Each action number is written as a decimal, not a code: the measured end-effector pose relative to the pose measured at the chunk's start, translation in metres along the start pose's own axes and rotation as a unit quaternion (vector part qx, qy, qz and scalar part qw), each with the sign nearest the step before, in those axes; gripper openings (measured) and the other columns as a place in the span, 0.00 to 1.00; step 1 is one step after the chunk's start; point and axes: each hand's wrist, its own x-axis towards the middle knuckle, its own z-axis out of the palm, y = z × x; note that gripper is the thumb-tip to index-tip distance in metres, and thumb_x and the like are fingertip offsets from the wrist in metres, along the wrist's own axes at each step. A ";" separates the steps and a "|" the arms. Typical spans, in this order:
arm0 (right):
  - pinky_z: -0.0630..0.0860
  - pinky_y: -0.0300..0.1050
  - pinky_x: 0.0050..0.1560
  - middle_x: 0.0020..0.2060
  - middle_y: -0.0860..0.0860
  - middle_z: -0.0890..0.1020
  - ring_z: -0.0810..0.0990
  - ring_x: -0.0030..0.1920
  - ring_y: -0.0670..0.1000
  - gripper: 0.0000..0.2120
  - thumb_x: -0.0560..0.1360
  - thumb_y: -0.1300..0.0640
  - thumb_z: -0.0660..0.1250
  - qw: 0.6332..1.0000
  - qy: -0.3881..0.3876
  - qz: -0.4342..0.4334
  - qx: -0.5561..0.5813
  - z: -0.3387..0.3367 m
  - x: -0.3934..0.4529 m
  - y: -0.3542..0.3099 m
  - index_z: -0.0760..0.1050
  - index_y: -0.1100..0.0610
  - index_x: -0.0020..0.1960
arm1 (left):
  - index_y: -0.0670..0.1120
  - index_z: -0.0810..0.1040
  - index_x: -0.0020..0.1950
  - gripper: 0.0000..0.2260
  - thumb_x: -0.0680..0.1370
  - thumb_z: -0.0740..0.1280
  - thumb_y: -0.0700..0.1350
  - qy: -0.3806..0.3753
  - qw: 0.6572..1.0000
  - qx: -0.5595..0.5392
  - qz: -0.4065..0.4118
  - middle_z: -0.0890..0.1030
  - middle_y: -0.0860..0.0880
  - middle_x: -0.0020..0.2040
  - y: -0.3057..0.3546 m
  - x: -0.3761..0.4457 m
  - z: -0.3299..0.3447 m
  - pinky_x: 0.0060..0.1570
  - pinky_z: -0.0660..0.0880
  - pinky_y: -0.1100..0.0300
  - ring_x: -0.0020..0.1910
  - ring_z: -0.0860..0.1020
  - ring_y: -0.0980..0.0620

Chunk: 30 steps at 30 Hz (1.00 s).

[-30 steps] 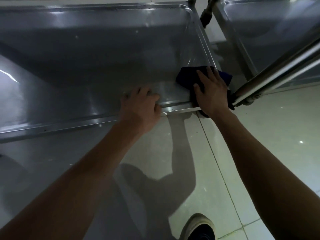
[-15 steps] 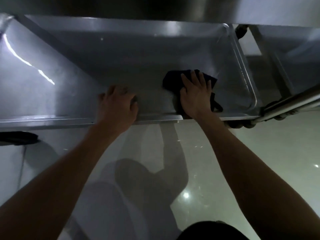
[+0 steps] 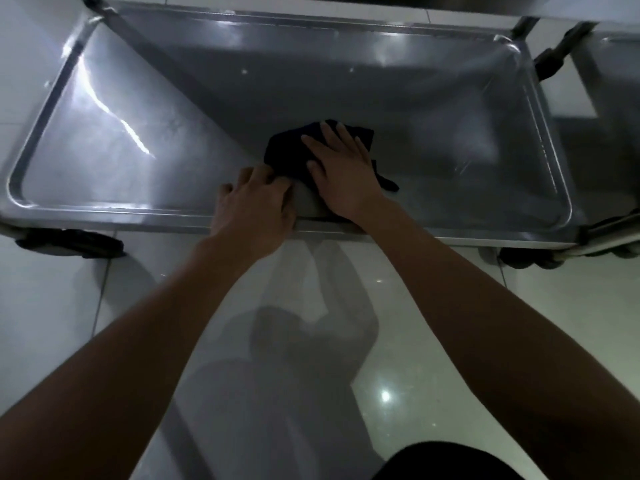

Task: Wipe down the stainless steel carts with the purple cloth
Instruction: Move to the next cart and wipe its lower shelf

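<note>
Floor tiles lie nearest, glossy under both forearms. Left hand, fingers curled over the near rim of the cart shelf, now sits just beside the right hand, which presses flat, fingers spread, on the purple cloth. Since a second ago the cloth has slid left from the shelf's right end to mid-shelf; I judge the left half unwiped.

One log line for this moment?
right hand flat on cloth | left hand grips tray rim | lower shelf
</note>
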 end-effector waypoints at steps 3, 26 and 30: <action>0.48 0.55 0.78 0.81 0.53 0.55 0.49 0.81 0.57 0.23 0.85 0.50 0.53 1.000 0.009 0.001 0.006 -0.007 -0.008 0.021 0.59 0.48 0.80 | 0.49 0.76 0.68 0.17 0.81 0.60 0.51 0.008 1.000 -0.005 -0.005 0.74 0.45 0.67 0.020 0.004 0.000 0.60 0.69 0.44 0.67 0.69 0.41; 0.54 0.57 0.76 0.79 0.54 0.61 0.55 0.79 0.59 0.22 0.84 0.49 0.54 0.955 0.126 0.261 -0.067 -0.077 -0.116 0.280 0.64 0.48 0.77 | 0.53 0.79 0.57 0.10 0.79 0.62 0.51 -0.012 0.998 -0.001 0.059 0.77 0.45 0.59 0.233 0.058 0.052 0.60 0.70 0.41 0.63 0.70 0.41; 0.49 0.57 0.78 0.79 0.54 0.60 0.52 0.80 0.59 0.22 0.84 0.50 0.53 0.949 0.124 0.289 -0.037 -0.074 -0.106 0.272 0.63 0.47 0.77 | 0.53 0.81 0.56 0.10 0.79 0.63 0.52 0.014 0.997 -0.012 0.069 0.79 0.47 0.57 0.226 0.058 0.054 0.57 0.71 0.43 0.61 0.72 0.41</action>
